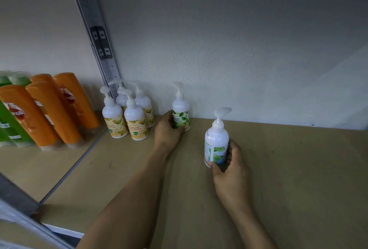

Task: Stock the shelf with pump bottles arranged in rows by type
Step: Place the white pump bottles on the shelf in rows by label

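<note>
Several white pump bottles with yellow labels (127, 117) stand in two short rows at the back left of the brown shelf board (288, 169). To their right, by the back wall, a white pump bottle with a green leaf label (181, 112) stands upright, and my left hand (168, 131) wraps its lower part. Nearer to me, a second green-label pump bottle (216, 141) is upright, its base hidden by my right hand (231, 171), which grips it from the right.
Orange shampoo bottles (49, 109) and green ones (10, 125) fill the neighbouring shelf bay on the left, past a grey metal upright (99, 35). A white wall (239, 39) closes the back. The shelf's front edge (65, 230) is at lower left.
</note>
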The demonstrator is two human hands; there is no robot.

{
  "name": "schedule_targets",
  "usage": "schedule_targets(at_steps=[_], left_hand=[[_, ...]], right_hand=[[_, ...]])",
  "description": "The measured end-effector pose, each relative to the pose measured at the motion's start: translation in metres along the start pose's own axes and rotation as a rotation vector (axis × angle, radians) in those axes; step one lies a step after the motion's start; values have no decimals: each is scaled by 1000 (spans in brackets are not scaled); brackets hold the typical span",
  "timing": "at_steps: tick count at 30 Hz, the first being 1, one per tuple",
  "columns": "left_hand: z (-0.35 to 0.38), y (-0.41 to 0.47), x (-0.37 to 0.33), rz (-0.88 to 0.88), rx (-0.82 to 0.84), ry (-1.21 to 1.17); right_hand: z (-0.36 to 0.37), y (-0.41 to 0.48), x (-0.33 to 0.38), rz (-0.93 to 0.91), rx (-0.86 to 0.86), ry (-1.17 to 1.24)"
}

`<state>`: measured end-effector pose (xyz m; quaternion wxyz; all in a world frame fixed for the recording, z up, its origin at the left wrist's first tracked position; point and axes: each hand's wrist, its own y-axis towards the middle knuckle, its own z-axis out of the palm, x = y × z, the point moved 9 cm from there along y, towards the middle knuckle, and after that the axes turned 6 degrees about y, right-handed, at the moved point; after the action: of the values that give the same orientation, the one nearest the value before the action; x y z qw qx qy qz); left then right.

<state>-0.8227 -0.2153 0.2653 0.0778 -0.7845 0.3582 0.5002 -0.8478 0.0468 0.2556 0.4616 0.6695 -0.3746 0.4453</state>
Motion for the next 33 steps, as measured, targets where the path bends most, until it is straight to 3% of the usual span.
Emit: schedule_targets(at_steps=[8, 33], left_hand=[[-7, -2, 3, -91, -142, -25], [-6, -1, 2, -88, -172, 3]], right_hand=[[1, 1, -3, 5, -8, -4], [0, 0, 0, 2, -12, -5]])
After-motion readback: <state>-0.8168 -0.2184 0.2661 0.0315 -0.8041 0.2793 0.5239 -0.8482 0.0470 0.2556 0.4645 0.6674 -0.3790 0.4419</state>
